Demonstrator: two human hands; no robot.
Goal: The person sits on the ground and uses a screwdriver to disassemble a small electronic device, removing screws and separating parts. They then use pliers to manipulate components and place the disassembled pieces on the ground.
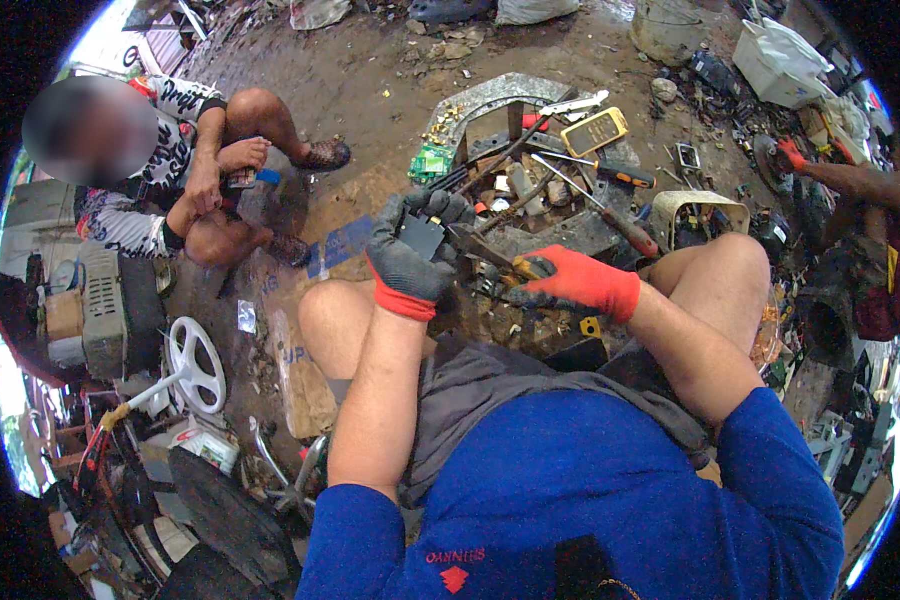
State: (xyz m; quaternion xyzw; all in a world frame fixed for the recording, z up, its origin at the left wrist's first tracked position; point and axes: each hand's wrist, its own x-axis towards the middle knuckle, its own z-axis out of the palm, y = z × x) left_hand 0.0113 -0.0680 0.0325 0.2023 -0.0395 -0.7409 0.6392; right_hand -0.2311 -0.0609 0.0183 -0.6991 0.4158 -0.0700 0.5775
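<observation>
My left hand (407,265), in a grey glove with a red cuff, is closed around a small, flat, dark rectangular piece (422,236). From the right, my right hand (570,282), in a matching glove, grips a knife-like tool (480,246) with a yellowish handle. Its worn blade points at the dark piece; whether they touch I cannot tell. Just beyond my hands lie a green circuit board (431,163), a yellow-framed device (594,131), an orange-and-black screwdriver (626,176) and a red-handled screwdriver (630,232). A heavy grey metal frame (490,92) curves around these parts.
Another person (180,150) sits at the left. A co-worker's red-gloved hand (792,155) shows at far right. A white bin (778,65) and a bucket (667,32) stand at the back right. Near left are a white wheel (198,366) and flattened cardboard (305,385).
</observation>
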